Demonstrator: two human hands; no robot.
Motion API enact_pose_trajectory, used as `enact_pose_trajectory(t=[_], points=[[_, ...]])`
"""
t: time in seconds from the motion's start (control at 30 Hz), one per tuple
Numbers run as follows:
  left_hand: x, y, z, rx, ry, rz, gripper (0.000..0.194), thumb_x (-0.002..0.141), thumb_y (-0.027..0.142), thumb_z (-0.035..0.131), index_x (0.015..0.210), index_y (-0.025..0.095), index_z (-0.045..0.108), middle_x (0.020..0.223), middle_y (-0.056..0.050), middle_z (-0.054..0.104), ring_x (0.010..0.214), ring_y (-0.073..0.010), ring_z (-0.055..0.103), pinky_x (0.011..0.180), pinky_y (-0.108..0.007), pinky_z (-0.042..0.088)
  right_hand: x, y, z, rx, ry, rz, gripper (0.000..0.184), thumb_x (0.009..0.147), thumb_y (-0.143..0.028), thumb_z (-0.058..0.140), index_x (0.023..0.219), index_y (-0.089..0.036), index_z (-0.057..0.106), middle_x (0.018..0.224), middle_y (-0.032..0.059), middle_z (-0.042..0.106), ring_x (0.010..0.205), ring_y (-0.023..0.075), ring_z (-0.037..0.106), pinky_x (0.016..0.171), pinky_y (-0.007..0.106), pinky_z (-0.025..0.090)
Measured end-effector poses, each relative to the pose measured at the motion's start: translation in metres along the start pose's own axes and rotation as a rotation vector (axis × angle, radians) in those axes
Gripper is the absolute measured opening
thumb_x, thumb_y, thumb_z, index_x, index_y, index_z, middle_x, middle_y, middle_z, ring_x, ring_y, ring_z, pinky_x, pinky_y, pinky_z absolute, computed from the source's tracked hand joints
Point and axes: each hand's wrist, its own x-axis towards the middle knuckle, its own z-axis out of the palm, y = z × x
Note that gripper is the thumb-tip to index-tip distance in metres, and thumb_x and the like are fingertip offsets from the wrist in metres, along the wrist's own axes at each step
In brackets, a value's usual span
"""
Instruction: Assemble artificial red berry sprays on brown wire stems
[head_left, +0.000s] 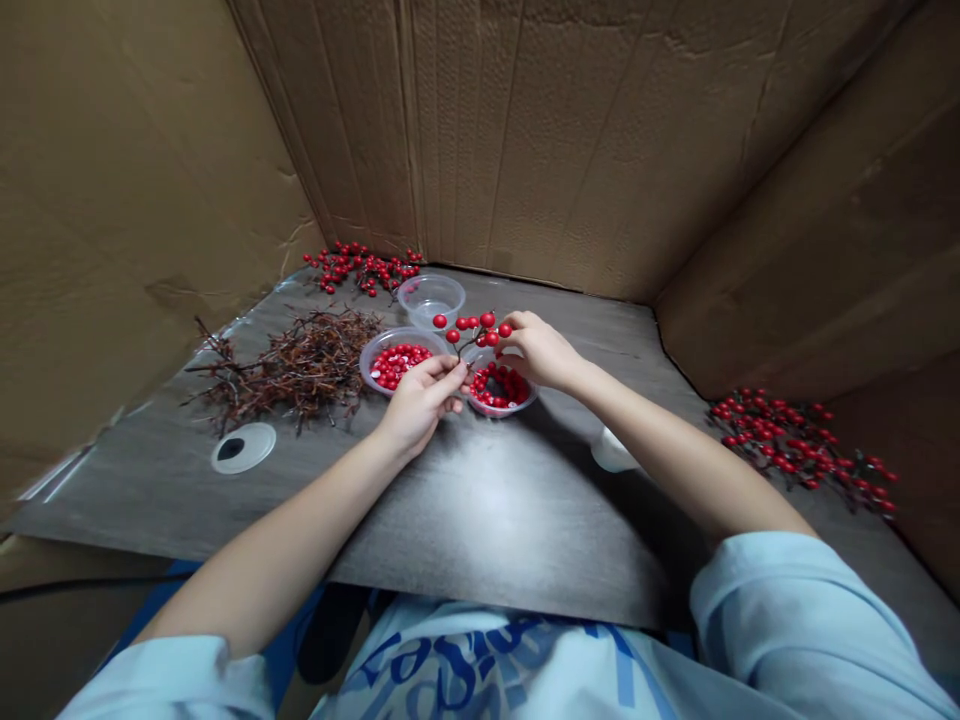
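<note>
My left hand (421, 402) pinches the lower end of a berry twig (469, 343), a thin brown stem tipped with several red berries. My right hand (541, 348) is at the twig's right side, fingers closed around a red berry (505, 329) at a branch tip. Below the hands stands a clear round tub (501, 410) of red berries, partly covered by my fingers. Just left of it, a second clear tub (365, 355) holds more loose red berries with a few whitish bits.
Bare brown twigs (300, 365) are heaped at left, beside a round white lid (244, 448). Behind is another clear tub (431, 297). Berry sprigs lie at back left (364, 268) and far right (799, 438). A white object (612, 452) sits under my right forearm. Cardboard walls (525, 130) enclose the table.
</note>
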Motion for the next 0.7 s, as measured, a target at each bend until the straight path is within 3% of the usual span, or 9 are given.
enact_pose_trajectory(t=[0.17,0.37,0.7], points=[[-0.001,-0.003,0.001,0.027,-0.020,-0.002,0.030,0.057,0.032,0.075,0.073,0.012,0.058,0.065,0.000,0.059,0.054,-0.0056,0.051,0.041,-0.014,0.037,-0.027,-0.023,-0.005,0.532,0.249,0.221,0.016,0.075,-0.027,0.059,0.085,-0.018,0.067,0.080,0.0044,0.066,0.069,0.0138,0.058,0.066,0.027,0.045],[-0.005,-0.006,0.006,0.054,-0.043,-0.010,0.031,0.056,0.034,0.076,0.070,0.012,0.059,0.062,0.000,0.058,0.053,-0.0061,0.051,0.041,-0.014,0.037,-0.046,-0.048,0.000,1.071,0.394,0.353,0.021,0.067,-0.033,0.067,0.082,-0.018,0.065,0.083,0.0041,0.068,0.076,0.0152,0.062,0.073,0.030,0.050],[-0.005,-0.011,0.004,0.146,-0.059,-0.009,0.030,0.056,0.035,0.075,0.068,0.012,0.060,0.058,0.000,0.057,0.051,-0.0068,0.051,0.042,-0.016,0.036,-0.050,-0.055,0.004,1.198,0.414,0.421,0.023,0.061,-0.035,0.070,0.077,-0.019,0.066,0.084,0.0039,0.069,0.077,0.0151,0.063,0.076,0.032,0.051]])
